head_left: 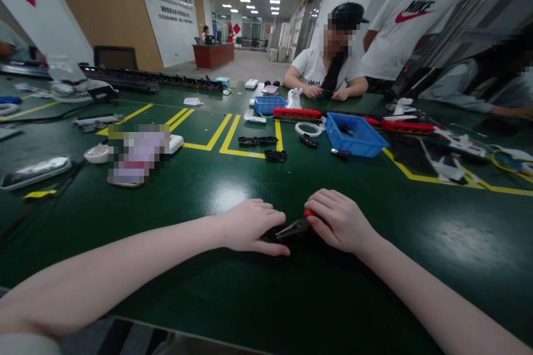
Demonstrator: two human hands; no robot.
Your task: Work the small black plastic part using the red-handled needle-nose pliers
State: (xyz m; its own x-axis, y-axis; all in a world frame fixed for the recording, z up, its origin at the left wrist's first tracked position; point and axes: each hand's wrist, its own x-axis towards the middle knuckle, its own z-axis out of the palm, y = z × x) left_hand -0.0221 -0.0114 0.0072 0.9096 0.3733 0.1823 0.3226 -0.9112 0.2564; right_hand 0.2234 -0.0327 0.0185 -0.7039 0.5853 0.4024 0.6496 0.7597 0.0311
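Far left: 1 white power strip (36,172), then 1 phone (139,156), blurred out, no brand readable. Far wall: 1 sign (169,3), rows of characters too small to read.

Near centre: left hand (255,227) has fingers curled, thumb below, pinching 1 dark part (272,234) against the green table (200,288).

Beyond it, left to right: 3 black cable bundles (257,141), the first two by the yellow tape (247,152), the third by 1 white coil (308,129). Small blue bin (270,105) behind.

Between the hands: 1 tool, probably pliers (293,228), metal end at the dark part, red handle end showing. Right hand (341,222) is closed around the handle; can't tell how far the jaws are open.

Right: larger blue bin (356,136), so 2 bins total. Far right: 2 people, shirts read "NEW" (315,82) and "NIKE" (419,7).
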